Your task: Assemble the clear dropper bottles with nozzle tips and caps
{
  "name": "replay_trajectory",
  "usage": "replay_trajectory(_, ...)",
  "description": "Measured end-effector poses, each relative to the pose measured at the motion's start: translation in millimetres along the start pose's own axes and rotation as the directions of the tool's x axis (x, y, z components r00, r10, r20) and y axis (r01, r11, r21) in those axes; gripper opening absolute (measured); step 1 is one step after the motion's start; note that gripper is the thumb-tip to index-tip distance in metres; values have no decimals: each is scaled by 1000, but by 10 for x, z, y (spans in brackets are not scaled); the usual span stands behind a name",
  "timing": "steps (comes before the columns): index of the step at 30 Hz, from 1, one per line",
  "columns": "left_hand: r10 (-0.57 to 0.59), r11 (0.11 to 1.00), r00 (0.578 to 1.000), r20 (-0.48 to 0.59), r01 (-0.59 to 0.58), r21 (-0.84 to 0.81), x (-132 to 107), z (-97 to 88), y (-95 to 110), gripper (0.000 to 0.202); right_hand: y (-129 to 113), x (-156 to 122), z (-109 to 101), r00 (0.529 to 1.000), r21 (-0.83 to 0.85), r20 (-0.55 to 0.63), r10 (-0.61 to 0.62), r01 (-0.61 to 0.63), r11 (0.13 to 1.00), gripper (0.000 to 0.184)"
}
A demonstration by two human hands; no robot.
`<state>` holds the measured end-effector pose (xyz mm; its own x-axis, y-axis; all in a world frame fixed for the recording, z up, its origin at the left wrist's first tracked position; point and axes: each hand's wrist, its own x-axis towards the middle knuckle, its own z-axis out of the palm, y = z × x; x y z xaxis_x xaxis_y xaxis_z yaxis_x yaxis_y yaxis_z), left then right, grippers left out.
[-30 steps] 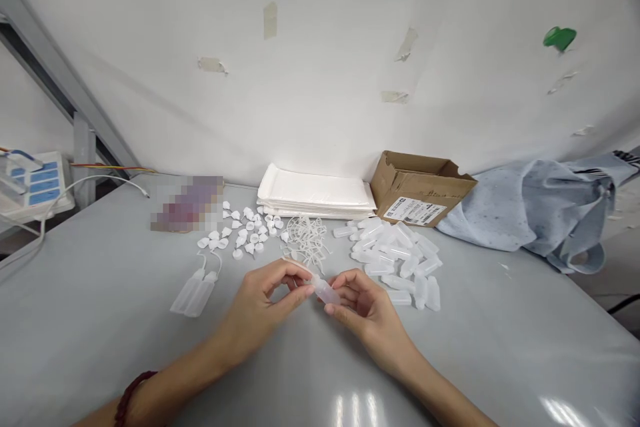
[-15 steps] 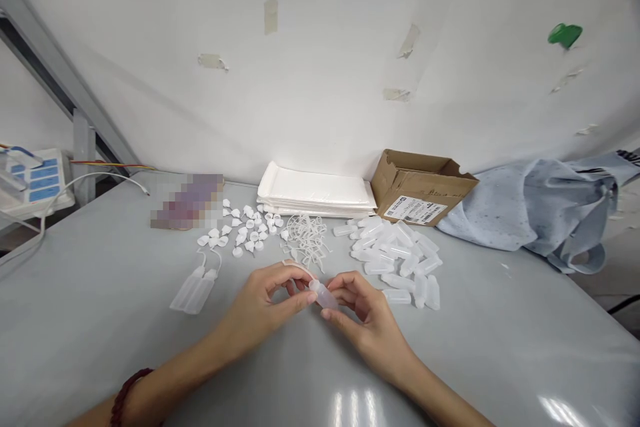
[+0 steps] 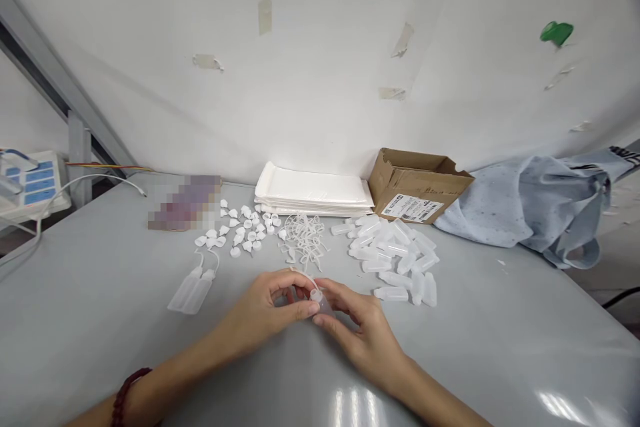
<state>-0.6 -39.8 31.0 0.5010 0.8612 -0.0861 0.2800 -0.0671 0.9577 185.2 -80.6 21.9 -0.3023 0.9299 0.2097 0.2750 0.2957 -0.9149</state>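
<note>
Fingers (image 3: 303, 310) of the left hand (image 3: 275, 300) are drawn together in a pinch at the neck of a small translucent bottle (image 3: 325, 307), with little gap left beyond its thickness, while the right hand (image 3: 357, 327) curls its fingertips round the body from the other side. The bottle tilts between the two hands, over the near part of the desk (image 3: 280, 387), its uncapped mouth beside the left thumb. A white strap (image 3: 304, 274) arches over the left forefinger towards that neck; whether its loop sits around the neck or merely against it, I cannot tell. The step in hand looks like fitting strap to bottle, and the next move would seem to call for a steady right hold while the left thumb presses the loop home. Just beyond the fingertips lies a tangle of loose straps (image 3: 305, 240); to its left are scattered white caps (image 3: 251, 236), and nearer, left of the fingers, two strapped bottles (image 3: 197, 292) lie side by side. Loose bottles (image 3: 397, 249) heap up beyond the right fingers. Farthest out, past the straps, sit flat white packets (image 3: 313, 190) and a cardboard box (image 3: 417, 183).
</note>
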Motion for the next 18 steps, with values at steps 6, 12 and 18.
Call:
replay_trajectory(6,8,999,1000,24,-7,-35,-11,-11,52,21,-10,-10,-4,996,-106,-50,-79,73,992,35)
replay_trajectory(12,6,1000,1000,2,-6,-8,-21,22,56,23,-38,-18,-3,998,-42,-68,4,-7,999,29)
replay_trajectory(18,56,988,996,-68,-46,146,-36,49,63,17,-35,1,21,984,95,-85,156,-148,984,19)
